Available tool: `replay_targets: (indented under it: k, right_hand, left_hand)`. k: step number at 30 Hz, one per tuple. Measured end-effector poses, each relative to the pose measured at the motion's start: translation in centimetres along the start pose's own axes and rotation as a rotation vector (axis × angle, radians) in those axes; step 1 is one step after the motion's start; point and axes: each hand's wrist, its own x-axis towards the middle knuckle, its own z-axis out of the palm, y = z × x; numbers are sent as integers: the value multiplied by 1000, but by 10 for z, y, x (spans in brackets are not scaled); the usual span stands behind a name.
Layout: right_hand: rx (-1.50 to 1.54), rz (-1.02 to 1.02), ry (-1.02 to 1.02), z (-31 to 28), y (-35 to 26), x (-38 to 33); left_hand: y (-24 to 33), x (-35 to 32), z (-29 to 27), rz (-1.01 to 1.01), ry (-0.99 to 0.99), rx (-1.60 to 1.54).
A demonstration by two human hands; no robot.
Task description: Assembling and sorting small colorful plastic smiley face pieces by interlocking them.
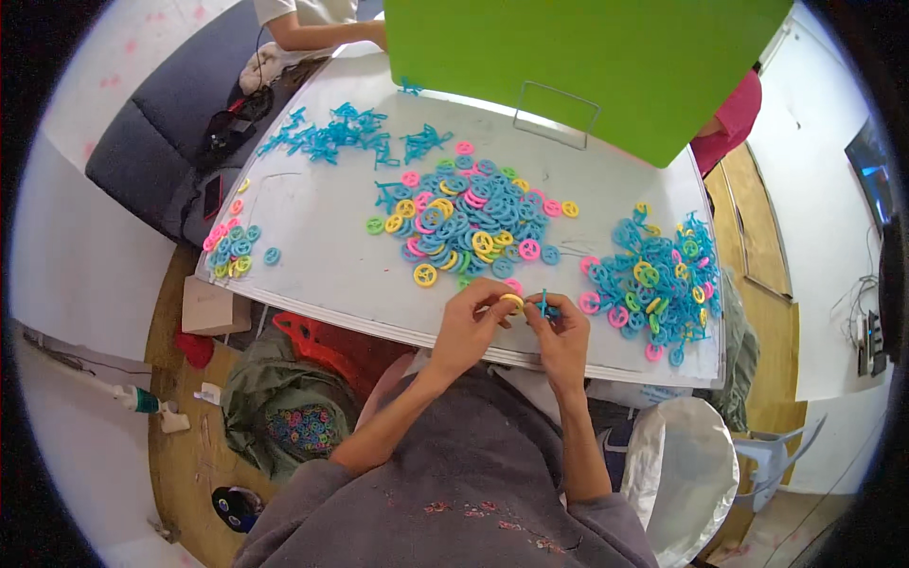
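Close to the table's near edge, my left hand point(466, 329) pinches a small yellow plastic wheel point(512, 300). Beside it, my right hand point(562, 343) grips a little blue plastic frame point(544, 301), partly hidden by the fingers. The wheel and the frame are held side by side; whether they touch I cannot tell. Just beyond my hands spreads a heap of toy wheels point(473, 216) in blue, yellow, pink and green. To the right lies a pile of blue frames with coloured wheels on or among them point(653, 279). More blue frames point(336, 133) lie at the far left.
A smaller cluster of wheels point(233, 248) sits at the white table's point(322, 246) left edge. A green board point(578, 66) stands across the far side, with other people partly behind it. Below are a green sack of small coloured parts point(301, 426) and a white bag point(684, 464).
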Motion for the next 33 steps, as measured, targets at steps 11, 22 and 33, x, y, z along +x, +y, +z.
replay_targets:
  k: [11, 22, 33]
  right_hand:
    - [-33, 19, -6, 0, -2, -3]
    - [-16, 15, -23, 2, 6, -2]
    - [-363, -243, 28, 1, -6, 0]
  left_hand:
    - [1, 3, -8, -125, -88, -26]
    - [10, -3, 9, 157, 138, 385]
    - [15, 3, 4, -46, 119, 96]
